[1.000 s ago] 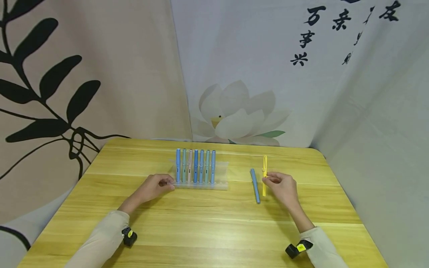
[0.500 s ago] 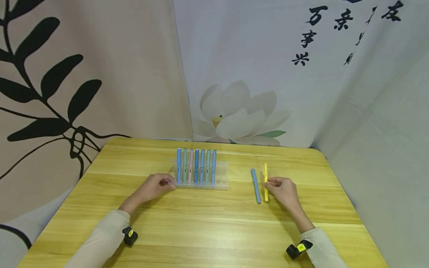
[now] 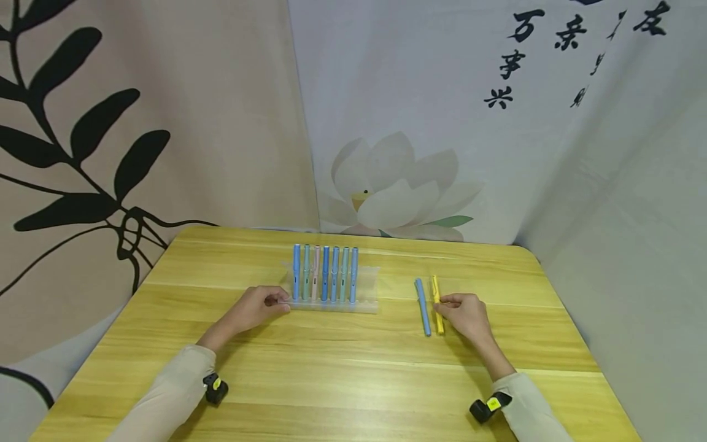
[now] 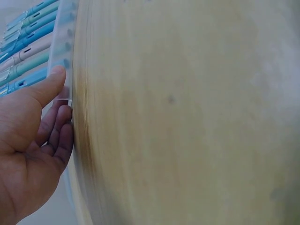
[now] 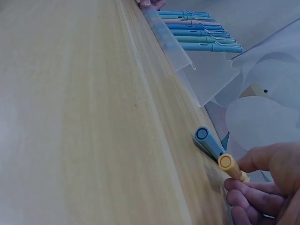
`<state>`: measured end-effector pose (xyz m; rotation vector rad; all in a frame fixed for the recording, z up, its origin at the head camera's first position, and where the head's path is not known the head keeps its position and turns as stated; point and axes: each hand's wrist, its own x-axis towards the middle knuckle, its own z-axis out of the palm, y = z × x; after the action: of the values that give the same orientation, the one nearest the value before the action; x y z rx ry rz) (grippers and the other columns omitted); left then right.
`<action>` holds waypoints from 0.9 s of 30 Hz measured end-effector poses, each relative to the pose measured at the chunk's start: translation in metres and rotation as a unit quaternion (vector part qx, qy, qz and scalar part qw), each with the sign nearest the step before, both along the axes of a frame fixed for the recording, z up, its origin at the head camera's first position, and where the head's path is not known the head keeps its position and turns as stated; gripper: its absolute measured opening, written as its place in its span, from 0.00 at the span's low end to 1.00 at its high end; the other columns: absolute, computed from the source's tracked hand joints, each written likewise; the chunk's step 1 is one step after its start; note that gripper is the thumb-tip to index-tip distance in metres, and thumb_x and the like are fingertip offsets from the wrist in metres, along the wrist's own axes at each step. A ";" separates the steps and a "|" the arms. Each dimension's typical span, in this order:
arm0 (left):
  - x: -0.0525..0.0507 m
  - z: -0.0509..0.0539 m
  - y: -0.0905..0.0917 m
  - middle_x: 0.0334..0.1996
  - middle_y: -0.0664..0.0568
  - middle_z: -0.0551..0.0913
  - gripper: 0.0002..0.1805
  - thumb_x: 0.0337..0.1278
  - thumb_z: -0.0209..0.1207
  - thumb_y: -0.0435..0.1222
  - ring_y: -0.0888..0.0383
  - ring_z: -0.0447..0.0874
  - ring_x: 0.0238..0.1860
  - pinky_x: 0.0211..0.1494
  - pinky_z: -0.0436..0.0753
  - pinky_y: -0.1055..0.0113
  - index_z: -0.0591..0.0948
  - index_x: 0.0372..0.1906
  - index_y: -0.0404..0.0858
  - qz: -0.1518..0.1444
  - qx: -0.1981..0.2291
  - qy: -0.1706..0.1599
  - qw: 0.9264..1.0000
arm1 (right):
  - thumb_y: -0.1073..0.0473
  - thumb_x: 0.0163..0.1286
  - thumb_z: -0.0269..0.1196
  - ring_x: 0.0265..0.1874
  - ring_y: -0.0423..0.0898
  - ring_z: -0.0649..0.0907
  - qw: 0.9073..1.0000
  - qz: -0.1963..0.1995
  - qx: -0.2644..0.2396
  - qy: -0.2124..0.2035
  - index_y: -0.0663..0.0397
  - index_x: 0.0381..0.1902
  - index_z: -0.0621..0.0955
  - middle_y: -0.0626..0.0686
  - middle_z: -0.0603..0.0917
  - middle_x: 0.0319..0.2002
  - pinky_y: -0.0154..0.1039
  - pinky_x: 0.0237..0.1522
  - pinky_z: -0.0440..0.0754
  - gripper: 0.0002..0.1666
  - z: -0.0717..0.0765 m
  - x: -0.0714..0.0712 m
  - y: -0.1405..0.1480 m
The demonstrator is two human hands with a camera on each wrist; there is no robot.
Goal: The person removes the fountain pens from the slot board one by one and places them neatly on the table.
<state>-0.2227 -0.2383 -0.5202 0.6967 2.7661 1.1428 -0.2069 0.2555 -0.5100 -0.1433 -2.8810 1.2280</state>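
Observation:
A clear plastic pen stand (image 3: 366,306) holds several upright pens (image 3: 325,274) in blue, green and pink. My left hand (image 3: 259,307) grips the stand's left end, thumb on its front lip and fingers below in the left wrist view (image 4: 60,84). To the right, my right hand (image 3: 466,314) pinches a yellow pen (image 3: 437,298) between thumb and fingers. The yellow pen lies low over the table, roughly parallel to a blue pen (image 3: 422,307) just left of it. In the right wrist view the yellow pen (image 5: 226,161) shows its round end towards the camera.
Everything stands on a wooden table (image 3: 342,374). Printed cloth (image 3: 409,92) hangs behind its far edge and along the right side. The stand's right part, beyond the last pen, holds no pen.
The yellow pen has come down and nearer the person, and now tilts slightly, beside the blue pen. My left hand and the stand stay where they were.

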 end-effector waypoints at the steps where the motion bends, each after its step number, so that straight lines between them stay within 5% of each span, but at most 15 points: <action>1: 0.000 0.000 0.000 0.39 0.56 0.87 0.09 0.66 0.67 0.40 0.61 0.83 0.40 0.45 0.83 0.64 0.88 0.46 0.41 0.001 0.000 -0.001 1.000 | 0.52 0.67 0.71 0.35 0.48 0.89 1.000 0.001 0.002 -0.001 0.61 0.47 0.89 0.58 0.91 0.39 0.38 0.32 0.82 0.19 0.000 0.000 0.000; 16: -0.001 -0.001 0.001 0.39 0.58 0.87 0.09 0.66 0.67 0.40 0.61 0.83 0.41 0.46 0.83 0.65 0.87 0.47 0.43 0.004 -0.003 -0.013 1.000 | 0.52 0.65 0.72 0.37 0.51 0.89 1.000 -0.005 0.030 -0.002 0.61 0.43 0.90 0.57 0.91 0.37 0.42 0.35 0.83 0.17 0.001 -0.003 -0.008; 27: 0.000 -0.001 0.000 0.39 0.59 0.87 0.08 0.67 0.67 0.41 0.62 0.83 0.40 0.45 0.82 0.65 0.87 0.46 0.44 0.002 -0.001 -0.012 1.000 | 0.54 0.63 0.73 0.26 0.43 0.85 0.999 0.003 0.042 0.018 0.59 0.37 0.90 0.53 0.90 0.30 0.38 0.28 0.78 0.12 0.003 -0.003 -0.012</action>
<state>-0.2232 -0.2380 -0.5213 0.6736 2.7492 1.1407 -0.2098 0.2439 -0.5071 -0.1126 -2.8985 1.0956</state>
